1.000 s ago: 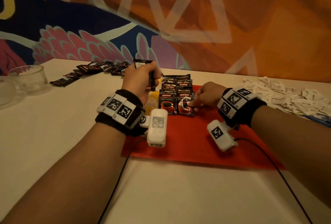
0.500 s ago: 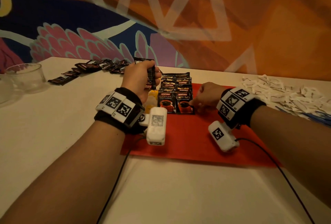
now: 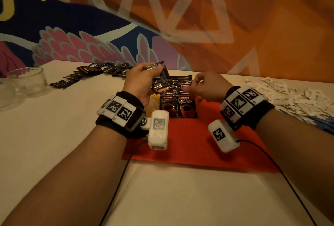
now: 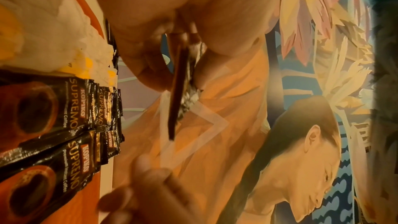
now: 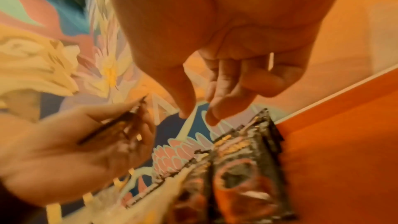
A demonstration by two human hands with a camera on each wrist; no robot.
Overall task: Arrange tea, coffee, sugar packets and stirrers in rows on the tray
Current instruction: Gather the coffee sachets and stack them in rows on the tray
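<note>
The white rectangular table (image 3: 45, 135) carries a flat red tray (image 3: 189, 144), clear glass bowls (image 3: 29, 81) at its left edge, white paper packets (image 3: 289, 95) at its right.

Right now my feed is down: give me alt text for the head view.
The left hand holds a small stack of coffee sachets above the red tray, and the empty right hand reaches toward it. Two columns of overlapping coffee packets lie on the tray.

Readable text: coffee sachets only.
"KOPIKO SUPREMO", "Premium Instant Coffee" printed on black coffee sachets (image 3: 187, 105) in rows on red tray (image 3: 189, 144).
</note>
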